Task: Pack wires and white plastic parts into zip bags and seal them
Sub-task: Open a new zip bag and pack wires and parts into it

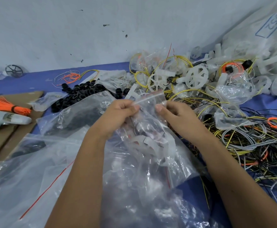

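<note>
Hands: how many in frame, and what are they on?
2. The left hand pinches the zip bag at the left end of its top strip; the right hand pinches the right end. No other hands visible.

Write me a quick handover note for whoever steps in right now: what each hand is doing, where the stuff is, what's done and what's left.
Left hand: pinches the left end of the small zip bag at its zip strip.
Right hand: pinches the right end of the same strip.
The bag already holds a white plastic part and dark wires; whether the strip is fully pressed shut cannot be told.
Loose wires lie to the right, white plastic wheels ahead by the wall, empty zip bags at the left.
Left: finish the seal, set the bag aside, keep packing.
</note>
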`<action>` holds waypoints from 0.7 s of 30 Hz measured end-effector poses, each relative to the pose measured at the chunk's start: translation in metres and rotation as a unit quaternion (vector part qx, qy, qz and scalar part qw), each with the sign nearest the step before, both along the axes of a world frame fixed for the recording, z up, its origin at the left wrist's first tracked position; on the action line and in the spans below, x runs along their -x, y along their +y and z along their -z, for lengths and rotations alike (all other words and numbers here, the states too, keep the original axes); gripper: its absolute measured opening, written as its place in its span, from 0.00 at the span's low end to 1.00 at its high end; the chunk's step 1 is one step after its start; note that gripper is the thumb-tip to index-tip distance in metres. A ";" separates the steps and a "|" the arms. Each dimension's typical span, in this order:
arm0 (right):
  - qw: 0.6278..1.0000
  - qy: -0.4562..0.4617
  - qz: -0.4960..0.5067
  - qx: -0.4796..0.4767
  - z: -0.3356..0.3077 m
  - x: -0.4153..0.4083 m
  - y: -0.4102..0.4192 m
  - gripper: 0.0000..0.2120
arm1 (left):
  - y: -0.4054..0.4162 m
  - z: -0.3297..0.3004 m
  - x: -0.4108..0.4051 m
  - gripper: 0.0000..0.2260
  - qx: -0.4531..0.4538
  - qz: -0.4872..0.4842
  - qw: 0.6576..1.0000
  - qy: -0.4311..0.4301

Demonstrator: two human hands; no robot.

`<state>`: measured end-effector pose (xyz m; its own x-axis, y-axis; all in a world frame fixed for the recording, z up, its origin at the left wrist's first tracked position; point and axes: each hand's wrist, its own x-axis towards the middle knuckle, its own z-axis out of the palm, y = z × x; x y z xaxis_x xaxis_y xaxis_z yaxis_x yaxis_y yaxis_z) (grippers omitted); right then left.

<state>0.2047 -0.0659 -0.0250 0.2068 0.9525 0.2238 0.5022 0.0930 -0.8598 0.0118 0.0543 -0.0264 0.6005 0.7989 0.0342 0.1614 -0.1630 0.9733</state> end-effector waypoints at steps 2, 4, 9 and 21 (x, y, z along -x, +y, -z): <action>0.989 0.055 -0.101 0.090 -0.004 0.001 -0.005 0.18 | 0.000 -0.001 -0.002 0.14 0.032 -0.043 0.995 -0.080; 0.975 0.083 -0.153 0.141 -0.006 0.002 -0.006 0.23 | -0.001 -0.002 -0.007 0.16 0.047 -0.080 0.988 -0.123; 0.970 0.144 -0.125 0.154 -0.010 0.005 -0.002 0.10 | -0.005 0.001 -0.018 0.17 -0.026 -0.146 0.984 -0.103; 0.947 0.265 0.178 0.027 -0.097 -0.040 0.121 0.05 | 0.020 -0.039 -0.053 0.21 0.062 -0.226 0.963 -0.130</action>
<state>0.2446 0.0553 0.0722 0.5870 0.8081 -0.0480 -0.0105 -0.0516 -0.9986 0.0648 0.0744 0.0124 0.1744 0.9844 0.0241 -0.0629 -0.0133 0.9979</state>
